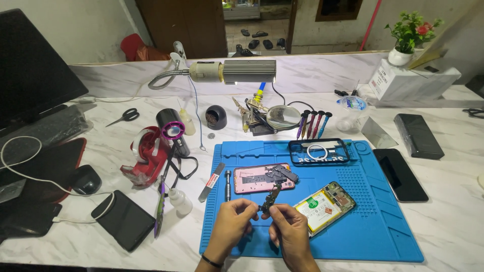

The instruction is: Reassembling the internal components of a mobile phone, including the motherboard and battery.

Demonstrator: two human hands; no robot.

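This is a phone repair workshop. A blue silicone repair mat [383, 221] covers the marble counter [454, 211], with an opened smartphone [325, 206] and a pink phone back [259, 179] on it. Behind stand a rack of screwdrivers [313, 123], a magnifier stand [282, 117] and a gooseneck work lamp [237, 71].

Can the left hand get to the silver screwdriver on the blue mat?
Probably yes. The left hand is just below the silver screwdriver on the blue mat, with bare mat between them. But its fingers already pinch the small circuit board, shared with the right hand, so it would have to let go first.
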